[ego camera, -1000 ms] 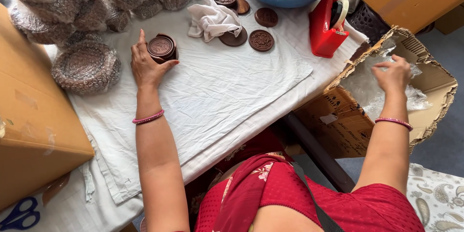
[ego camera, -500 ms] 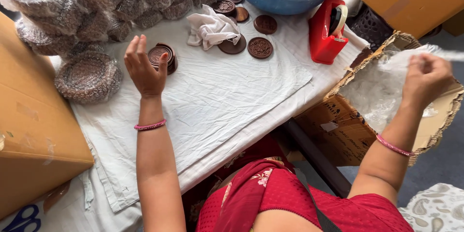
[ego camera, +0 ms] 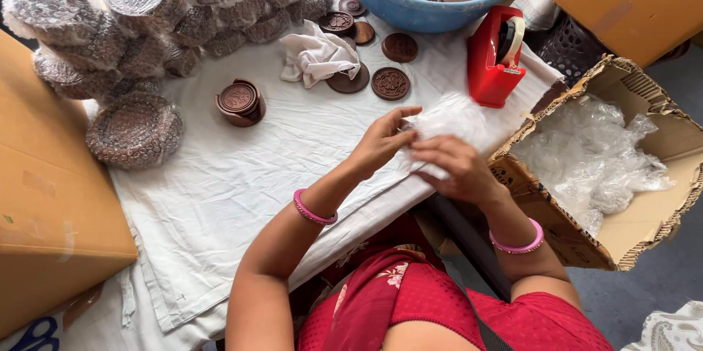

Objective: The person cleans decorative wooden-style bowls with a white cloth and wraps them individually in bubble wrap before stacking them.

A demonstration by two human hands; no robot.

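i saw bubble-wrapped round bundles heaped at the far left of the white cloth, a plain brown carton on the left edge, and an open cardboard box of clear wrap on the right. a blue basin of brown discs, a red tape dispenser and a stack of carved brown discs sat beyond my hands. my left hand and right hand met above the table edge, fingers pinched on a bubble wrap sheet.
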